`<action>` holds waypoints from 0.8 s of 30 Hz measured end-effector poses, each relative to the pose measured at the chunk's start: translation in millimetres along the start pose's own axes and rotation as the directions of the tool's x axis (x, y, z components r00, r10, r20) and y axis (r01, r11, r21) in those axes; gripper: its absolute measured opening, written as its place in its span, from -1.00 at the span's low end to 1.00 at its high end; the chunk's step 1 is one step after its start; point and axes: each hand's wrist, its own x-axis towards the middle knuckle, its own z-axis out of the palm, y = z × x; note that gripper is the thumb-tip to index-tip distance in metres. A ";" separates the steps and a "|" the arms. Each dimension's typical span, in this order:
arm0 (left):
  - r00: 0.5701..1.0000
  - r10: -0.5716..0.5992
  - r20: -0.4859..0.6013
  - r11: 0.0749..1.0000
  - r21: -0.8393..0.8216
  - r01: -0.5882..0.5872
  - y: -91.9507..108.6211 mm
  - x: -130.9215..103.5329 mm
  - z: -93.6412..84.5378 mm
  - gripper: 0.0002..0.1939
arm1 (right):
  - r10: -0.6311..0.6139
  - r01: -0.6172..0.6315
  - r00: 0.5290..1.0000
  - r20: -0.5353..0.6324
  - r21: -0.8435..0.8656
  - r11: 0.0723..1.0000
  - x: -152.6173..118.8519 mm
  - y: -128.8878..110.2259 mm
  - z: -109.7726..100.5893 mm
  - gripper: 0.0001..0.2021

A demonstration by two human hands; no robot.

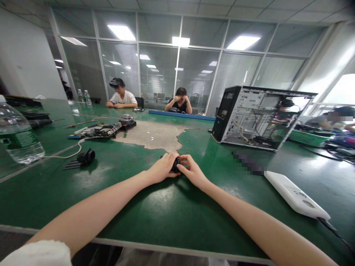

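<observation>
At the far left of the frame, a clear bottle (20, 136) stands on the green surface (155, 218). Just in from it, a black clip (86, 156) lies with thin prongs pointing left, and above that, left of centre, rests a circuit board (95, 130) with a pale cable (77, 149) beside it.

In the middle of the frame, just below the tip of a bare grey patch (149, 135), I see the left hand (163, 169) curled over a small black part (175, 165), its fingers clamped on the part's near and left sides. Against the right side comes the right hand (194, 173), thumb and forefinger bent inward and pinching the same part. The hands hide most of it, and I can't tell whether it touches the surface underneath.

From here I'd judge it light and stiff, probably moulded plastic, perhaps a bit slick where it is smooth. Any thin tabs could snap if forced, so I'd take hold of the thick body from both sides, with fingertips and only mild pressure.

Further right, an open computer case (249, 120) stands well apart from the hands, and at lower right lies a white power strip (296, 195).
</observation>
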 end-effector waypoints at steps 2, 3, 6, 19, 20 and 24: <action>1.000 0.000 0.003 1.000 0.002 0.000 0.2 0.0 -0.3 -0.45 | 0.025 -0.026 0.999 0.022 0.024 0.999 0.0 0.0 -0.1 -0.77; 1.000 -0.002 0.004 1.000 0.003 0.002 0.4 0.0 -0.4 -0.46 | 0.027 -0.028 0.999 0.034 0.036 0.999 -0.2 -0.5 -0.1 -0.78; 1.000 -0.001 0.002 1.000 0.007 0.001 0.8 -0.1 -0.8 -0.46 | -0.005 0.003 0.999 0.046 0.054 0.999 -1.0 -2.8 -0.2 -0.81; 1.000 0.009 0.005 1.000 -0.014 -0.009 -0.3 0.0 -0.7 -0.44 | 0.002 -0.002 1.000 -0.007 -0.005 1.000 0.4 1.6 -0.3 -0.75; 1.000 0.010 0.007 1.000 -0.007 -0.010 0.0 0.0 -0.9 -0.44 | 0.016 -0.016 1.000 0.003 -0.001 1.000 0.4 1.8 -0.4 -0.75; 1.000 0.002 0.001 1.000 0.002 -0.002 0.7 -0.4 -0.8 -0.46 | 0.009 -0.011 0.999 0.050 0.044 0.999 -0.4 -0.5 -0.2 -0.80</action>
